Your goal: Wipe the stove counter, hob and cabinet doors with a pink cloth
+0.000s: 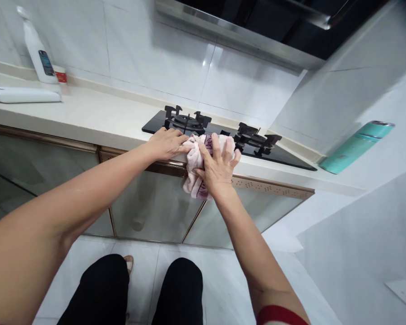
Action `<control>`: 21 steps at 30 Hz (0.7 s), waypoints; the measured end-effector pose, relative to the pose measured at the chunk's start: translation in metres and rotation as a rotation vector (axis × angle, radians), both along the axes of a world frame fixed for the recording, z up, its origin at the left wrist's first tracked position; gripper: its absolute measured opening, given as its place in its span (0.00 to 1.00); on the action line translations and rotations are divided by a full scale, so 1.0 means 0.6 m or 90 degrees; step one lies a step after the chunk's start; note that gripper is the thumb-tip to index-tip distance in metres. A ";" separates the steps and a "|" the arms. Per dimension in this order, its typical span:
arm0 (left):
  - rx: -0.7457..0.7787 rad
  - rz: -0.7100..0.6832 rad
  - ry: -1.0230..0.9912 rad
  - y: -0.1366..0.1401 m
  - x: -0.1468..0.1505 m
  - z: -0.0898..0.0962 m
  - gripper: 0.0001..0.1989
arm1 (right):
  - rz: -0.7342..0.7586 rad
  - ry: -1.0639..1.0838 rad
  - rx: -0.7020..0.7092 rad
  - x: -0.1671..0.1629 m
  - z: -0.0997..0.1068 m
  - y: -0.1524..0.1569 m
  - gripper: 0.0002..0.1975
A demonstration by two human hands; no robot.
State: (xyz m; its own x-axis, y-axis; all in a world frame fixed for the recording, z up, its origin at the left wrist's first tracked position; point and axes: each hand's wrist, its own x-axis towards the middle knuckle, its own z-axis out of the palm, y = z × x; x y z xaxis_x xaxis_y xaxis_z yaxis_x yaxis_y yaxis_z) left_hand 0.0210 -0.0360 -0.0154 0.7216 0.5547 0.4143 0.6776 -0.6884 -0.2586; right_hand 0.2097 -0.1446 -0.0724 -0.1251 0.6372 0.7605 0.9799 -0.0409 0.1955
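Note:
A pale pink cloth (pixel 196 159) with purple trim is bunched at the front edge of the counter, before the black gas hob (pixel 219 128). Part of it hangs over the edge. My right hand (pixel 219 164) lies over the cloth, its fingers spread and bent into the fabric. Beside it, my left hand (pixel 169 143) rests flat at the counter edge with fingers stretched out. Its fingertips touch the cloth's left side, and the thumb is hard to make out. Behind the hands stand the left burner (pixel 186 120) and the right burner (pixel 257 137).
A white spray bottle (pixel 39 49), a small red-and-white tub (pixel 60 74) and a flat white object (pixel 23 95) are on the counter at left. A turquoise flask (pixel 355 148) stands right of the hob. The range hood (pixel 237 43) overhangs; cabinet doors (pixel 155 205) are below.

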 end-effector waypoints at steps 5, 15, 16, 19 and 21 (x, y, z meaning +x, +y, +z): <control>0.007 0.005 0.005 0.002 -0.004 -0.003 0.32 | 0.096 -0.064 -0.097 0.012 0.028 0.036 0.43; -0.012 -0.004 0.031 0.006 -0.010 0.000 0.34 | 0.140 0.008 -0.052 0.221 0.013 0.014 0.34; -0.019 -0.002 0.028 0.005 -0.009 0.001 0.34 | 0.124 0.017 -0.040 0.253 0.008 0.004 0.34; -0.031 -0.008 0.017 0.005 -0.009 0.001 0.35 | 0.053 0.030 -0.040 0.351 0.003 -0.034 0.35; -0.034 -0.020 0.007 0.007 -0.009 0.000 0.36 | -0.020 0.027 -0.076 0.410 0.008 -0.064 0.35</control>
State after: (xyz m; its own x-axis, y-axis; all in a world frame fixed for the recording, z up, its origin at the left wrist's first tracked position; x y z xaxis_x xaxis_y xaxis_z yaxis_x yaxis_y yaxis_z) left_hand 0.0155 -0.0320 -0.0155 0.7435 0.5527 0.3764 0.6526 -0.7225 -0.2283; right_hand 0.4559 -0.1828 -0.0675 -0.0730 0.7266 0.6832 0.9858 -0.0513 0.1598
